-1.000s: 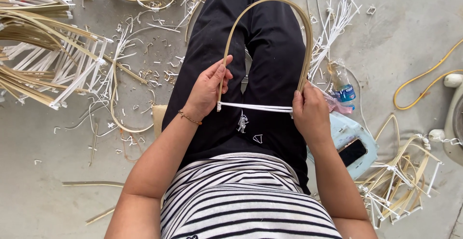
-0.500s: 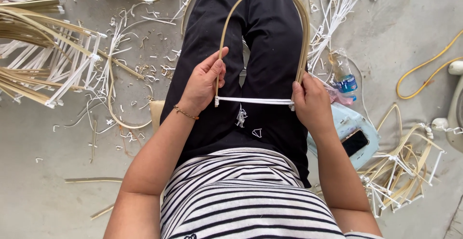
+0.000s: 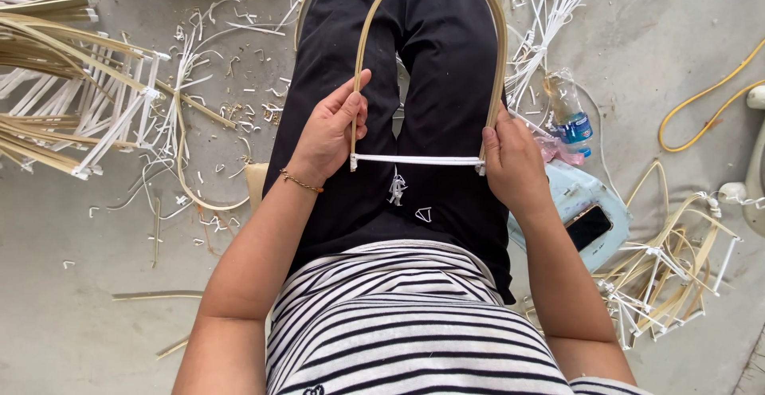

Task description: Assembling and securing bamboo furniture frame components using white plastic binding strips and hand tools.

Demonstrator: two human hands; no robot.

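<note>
A bent cane strip (image 3: 374, 24) forms a tall arch over my lap, its two ends joined by a white strip (image 3: 418, 160) stretched across. My left hand (image 3: 328, 130) grips the arch's left leg just above the white strip's end. My right hand (image 3: 514, 164) holds the right leg at the other end of the white strip. I sit in black trousers and a striped shirt.
Bundles of cane and white strips (image 3: 72, 100) lie on the concrete floor at left, with scattered offcuts. At right are a plastic bottle (image 3: 567, 112), a pale blue box with a phone (image 3: 590, 224) on it, a small cane frame (image 3: 673, 275) and a yellow hose (image 3: 709, 100).
The arch and both hands sit slightly lower and nearer to me in the view. The grip of each hand is the same.
</note>
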